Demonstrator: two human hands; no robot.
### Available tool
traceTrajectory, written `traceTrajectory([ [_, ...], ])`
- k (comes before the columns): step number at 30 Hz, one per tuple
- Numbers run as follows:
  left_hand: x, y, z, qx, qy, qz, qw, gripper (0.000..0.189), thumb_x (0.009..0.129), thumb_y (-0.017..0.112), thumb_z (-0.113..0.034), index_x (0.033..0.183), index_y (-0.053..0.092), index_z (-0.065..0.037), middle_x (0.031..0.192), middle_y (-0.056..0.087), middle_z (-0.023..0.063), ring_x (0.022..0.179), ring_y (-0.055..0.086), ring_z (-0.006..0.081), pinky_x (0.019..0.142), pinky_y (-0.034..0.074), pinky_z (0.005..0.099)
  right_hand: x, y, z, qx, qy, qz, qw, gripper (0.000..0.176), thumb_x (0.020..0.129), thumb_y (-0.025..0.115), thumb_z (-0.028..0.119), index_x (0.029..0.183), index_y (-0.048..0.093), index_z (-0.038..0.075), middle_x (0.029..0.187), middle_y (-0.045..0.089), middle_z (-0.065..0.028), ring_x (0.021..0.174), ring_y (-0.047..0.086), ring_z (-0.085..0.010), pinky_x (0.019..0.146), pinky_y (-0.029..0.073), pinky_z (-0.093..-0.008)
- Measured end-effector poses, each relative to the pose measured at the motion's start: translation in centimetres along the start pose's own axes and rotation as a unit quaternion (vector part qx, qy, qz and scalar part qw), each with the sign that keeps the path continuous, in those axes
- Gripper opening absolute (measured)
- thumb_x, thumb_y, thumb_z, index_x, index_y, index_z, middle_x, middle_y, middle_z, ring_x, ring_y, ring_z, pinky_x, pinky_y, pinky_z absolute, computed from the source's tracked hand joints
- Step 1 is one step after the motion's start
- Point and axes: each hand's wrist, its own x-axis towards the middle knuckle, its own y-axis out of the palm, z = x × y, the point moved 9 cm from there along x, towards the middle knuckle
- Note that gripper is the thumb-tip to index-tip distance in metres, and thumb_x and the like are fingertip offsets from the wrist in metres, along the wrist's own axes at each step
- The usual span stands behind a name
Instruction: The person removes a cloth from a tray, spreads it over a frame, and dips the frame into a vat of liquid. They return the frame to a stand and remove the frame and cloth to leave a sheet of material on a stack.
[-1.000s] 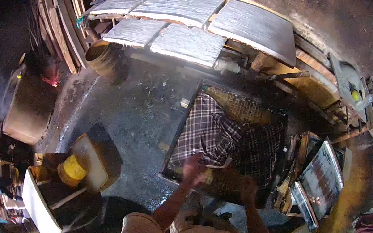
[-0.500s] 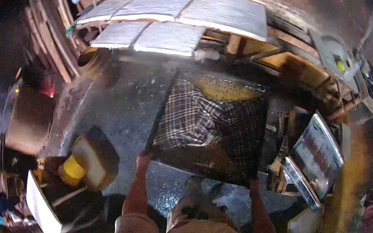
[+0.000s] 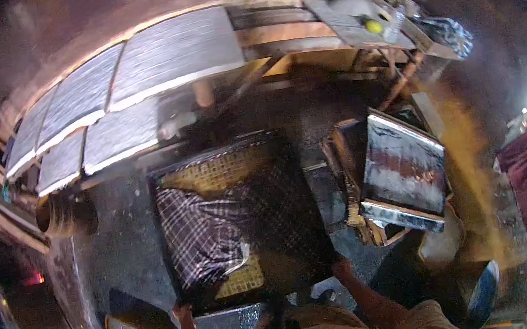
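Head cam: left hand (image 3: 183,310) and right hand (image 3: 342,266) each grip a near corner of the woven tray (image 3: 217,171), which spreads out ahead between them, so lifting evenly probably stops the plaid cloth (image 3: 202,233) sliding.

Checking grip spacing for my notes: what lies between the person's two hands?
In the head view, the near edge of the frame spans from left hand to right hand, with plaid cloth over woven mat inside.
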Motion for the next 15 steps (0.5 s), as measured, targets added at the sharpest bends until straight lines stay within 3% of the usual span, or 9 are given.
traceTrajectory([
  [2, -2.5, 1.2, -2.6, 0.084, 0.011, -0.115, 0.990, 0.022, 0.069, 0.051, -0.005, 0.090, 0.055, -0.001, 0.077, 0.057, 0.0052, 0.064, 0.053, 0.0202, 0.054, 0.042, 0.0327, 0.5, -0.4, 0.2, -0.058, -0.233, -0.064, 0.969, 0.024, 0.072, 0.051, 0.012, 0.092, 0.057, -0.001, 0.087, 0.058, -0.0149, 0.082, 0.055, -0.0277, 0.075, 0.042, -0.0397],
  [5, -4.8, 4.0, -6.3, 0.053, 0.135, -0.017, 0.989, 0.025, 0.072, 0.051, -0.009, 0.094, 0.053, 0.001, 0.082, 0.056, 0.0086, 0.068, 0.054, 0.0238, 0.059, 0.045, 0.0332, 1.2, 0.3, 0.3, 0.203, -0.025, 0.033, 0.978, 0.023, 0.072, 0.050, 0.014, 0.090, 0.056, -0.001, 0.082, 0.058, -0.0137, 0.077, 0.056, -0.0295, 0.076, 0.041, -0.0410],
  [6, -1.1, 1.0, -2.6, 0.060, 0.108, -0.041, 0.991, 0.026, 0.072, 0.050, -0.010, 0.096, 0.052, 0.002, 0.084, 0.056, 0.0098, 0.070, 0.054, 0.0247, 0.061, 0.045, 0.0336, 0.6, -0.1, 2.2, 0.205, -0.024, 0.028, 0.978, 0.023, 0.072, 0.050, 0.014, 0.090, 0.056, -0.001, 0.082, 0.058, -0.0137, 0.077, 0.056, -0.0295, 0.076, 0.041, -0.0410],
  [8, 1.9, -2.6, 1.4, 0.082, 0.013, -0.098, 0.992, 0.028, 0.074, 0.049, -0.012, 0.098, 0.051, 0.003, 0.087, 0.056, 0.0124, 0.073, 0.054, 0.0264, 0.063, 0.045, 0.0343, 0.0, 0.1, 6.5, -0.106, -0.127, 0.049, 0.985, 0.023, 0.074, 0.050, 0.017, 0.092, 0.057, 0.004, 0.080, 0.058, -0.0114, 0.070, 0.056, -0.0271, 0.073, 0.044, -0.0389],
  [10, 1.3, -3.5, 2.6, 0.068, -0.136, -0.124, 0.981, 0.031, 0.076, 0.048, -0.013, 0.101, 0.050, 0.004, 0.091, 0.056, 0.0149, 0.077, 0.054, 0.0281, 0.066, 0.046, 0.0350, 5.1, 5.4, -3.8, -0.082, -0.103, 0.121, 0.984, 0.030, 0.075, 0.052, 0.018, 0.102, 0.052, 0.003, 0.085, 0.055, -0.0101, 0.071, 0.053, -0.0222, 0.066, 0.043, -0.0347],
  [11, -1.1, -4.8, 4.7, 0.010, -0.388, -0.111, 0.915, 0.032, 0.077, 0.047, -0.014, 0.103, 0.049, 0.004, 0.092, 0.056, 0.0162, 0.079, 0.054, 0.0289, 0.067, 0.046, 0.0353, 7.6, 8.0, -9.1, -0.071, -0.089, 0.155, 0.981, 0.035, 0.075, 0.053, 0.018, 0.106, 0.050, 0.003, 0.087, 0.054, -0.0094, 0.071, 0.051, -0.0198, 0.062, 0.042, -0.0325],
  [12, -0.2, -3.3, 4.2, 0.053, -0.133, -0.107, 0.984, 0.032, 0.076, 0.049, -0.013, 0.102, 0.049, 0.005, 0.092, 0.056, 0.0156, 0.078, 0.055, 0.0277, 0.067, 0.046, 0.0348, 7.8, 5.5, -8.5, -0.029, -0.091, 0.121, 0.988, 0.034, 0.077, 0.051, 0.022, 0.107, 0.050, 0.005, 0.085, 0.054, -0.0082, 0.069, 0.052, -0.0200, 0.060, 0.043, -0.0331],
  [14, -5.5, 0.5, 4.3, -0.122, 0.141, -0.068, 0.980, 0.032, 0.073, 0.051, -0.010, 0.100, 0.050, 0.006, 0.090, 0.057, 0.0144, 0.076, 0.055, 0.0253, 0.068, 0.046, 0.0339, 10.8, 1.4, -10.6, 0.257, -0.095, 0.156, 0.949, 0.032, 0.081, 0.047, 0.028, 0.107, 0.049, 0.010, 0.079, 0.056, -0.0057, 0.064, 0.053, -0.0204, 0.055, 0.045, -0.0342],
  [15, -10.8, 4.2, 2.3, -0.257, 0.245, -0.014, 0.935, 0.031, 0.072, 0.053, -0.008, 0.100, 0.051, 0.007, 0.089, 0.057, 0.0138, 0.075, 0.055, 0.0240, 0.068, 0.045, 0.0334, 18.5, 2.6, -22.1, 0.624, -0.027, 0.311, 0.716, 0.031, 0.083, 0.045, 0.031, 0.107, 0.049, 0.012, 0.077, 0.056, -0.0045, 0.061, 0.054, -0.0205, 0.052, 0.045, -0.0348],
])
